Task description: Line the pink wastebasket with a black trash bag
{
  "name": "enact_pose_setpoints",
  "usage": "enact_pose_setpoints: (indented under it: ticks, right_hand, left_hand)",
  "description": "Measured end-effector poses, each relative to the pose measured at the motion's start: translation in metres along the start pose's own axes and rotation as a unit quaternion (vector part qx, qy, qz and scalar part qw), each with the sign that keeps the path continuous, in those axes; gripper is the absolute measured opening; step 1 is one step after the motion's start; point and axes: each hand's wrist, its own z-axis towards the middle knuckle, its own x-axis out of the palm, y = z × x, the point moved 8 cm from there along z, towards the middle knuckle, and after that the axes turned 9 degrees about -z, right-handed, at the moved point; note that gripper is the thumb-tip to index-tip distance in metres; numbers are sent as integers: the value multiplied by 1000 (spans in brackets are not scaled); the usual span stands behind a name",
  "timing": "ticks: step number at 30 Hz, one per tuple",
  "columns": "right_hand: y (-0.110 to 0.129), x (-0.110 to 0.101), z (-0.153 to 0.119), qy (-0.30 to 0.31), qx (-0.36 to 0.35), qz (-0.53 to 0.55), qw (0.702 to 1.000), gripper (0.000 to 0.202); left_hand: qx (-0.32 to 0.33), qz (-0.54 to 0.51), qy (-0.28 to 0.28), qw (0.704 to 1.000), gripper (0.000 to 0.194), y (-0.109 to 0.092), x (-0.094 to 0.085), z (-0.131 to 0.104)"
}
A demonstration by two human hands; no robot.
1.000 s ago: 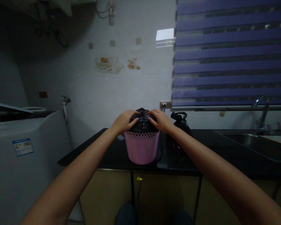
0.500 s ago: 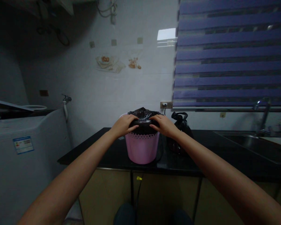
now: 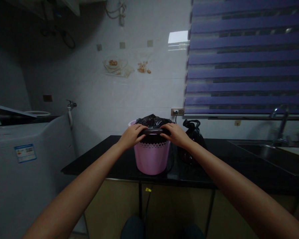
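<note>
A pink bin (image 3: 151, 159) with a row of holes below its top stands on the counter, lined with a black trash bag (image 3: 153, 120). My left hand (image 3: 132, 134) pinches the front edge of the bag at the left, thumb below and fingers on top. At the right, my right hand (image 3: 173, 133) grips the same edge in a mirrored hold. Between the hands the plastic forms a smooth, straight dark band. Behind it the bag is crumpled, rising above the bin. Most of the rim is hidden by bag and hands.
A tied black bag (image 3: 194, 132) stands right of the bin, near a wall socket (image 3: 177, 112). Farther right are a sink (image 3: 264, 149) and faucet (image 3: 281, 122). A washing machine (image 3: 40, 146) stands at the left of the black counter (image 3: 119, 167).
The bag's front edge between my hands has gone from wrinkled and shiny to a straighter, tauter band. Both hands stay almost in place; the view has shifted slightly.
</note>
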Motion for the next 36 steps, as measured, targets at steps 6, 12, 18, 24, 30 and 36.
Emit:
enact_pose_setpoints:
  ticks: [6,12,18,24,30,36]
  right_hand:
    - [2,-2,-6,-46,-3,6,999,30]
    - [5,-1,-18,-87,-12,-14,996,40]
    - [10,-1,-31,-103,-52,-62,991,44]
    - [10,-2,-40,-94,-47,-73,992,44]
    - [6,-5,-47,-94,-34,-70,993,46]
    - [4,-3,-49,-91,-29,-67,993,45]
  left_hand:
    - [7,-15,-40,999,36,-4,-2,-8]
    - [28,16,-67,997,38,-10,1,-17]
    - [39,60,-59,996,44,-13,6,-27]
    - [37,83,-62,994,48,-17,8,-36]
    - [44,92,-62,993,49,-19,9,-42]
    - [48,81,-61,994,55,-19,8,-46]
